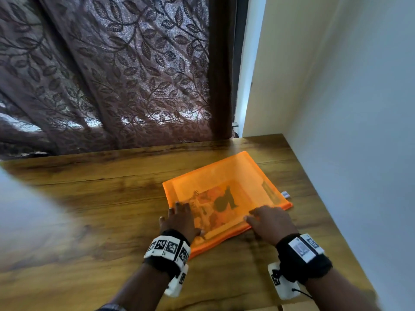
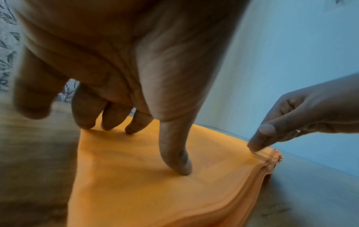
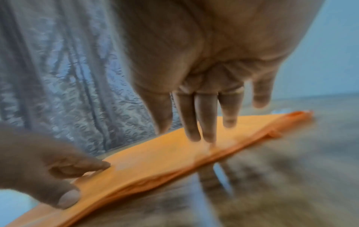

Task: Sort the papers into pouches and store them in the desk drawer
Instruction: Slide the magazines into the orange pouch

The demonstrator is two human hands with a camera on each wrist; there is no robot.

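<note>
Flat on the wooden desk top (image 1: 94, 198), toward its far right corner near the pale wall (image 1: 359, 108): an orange translucent mesh zip pouch (image 1: 235, 176), turned at a slant to the desk edge. Inside, showing through the mesh, a printed paper sheet (image 1: 215, 205) with a dark silhouette figure and orange-toned artwork, lying toward the near half of the pouch. A darker rectangular label strip along the pouch's right side, and a small white tag (image 1: 285, 195) poking out at the right corner. Thicker orange zip band along the near long edge, slightly rippled and raised in the left wrist view.

Left hand (image 1: 179, 217) spread over the near left corner of the pouch, fingers straight, fingertips (image 2: 175, 162) pressing down on the mesh; nothing gripped. Right hand (image 1: 270, 223) at the near edge toward the right, fingers extended down onto the zip band; in the left wrist view, thumb and forefinger close together at the very edge of the band (image 2: 258, 147), though whether something is pinched there cannot be told. Both views from the wrists blurred.

Behind the desk, a brown curtain with a leaf pattern (image 1: 112, 75), light coming through it.
</note>
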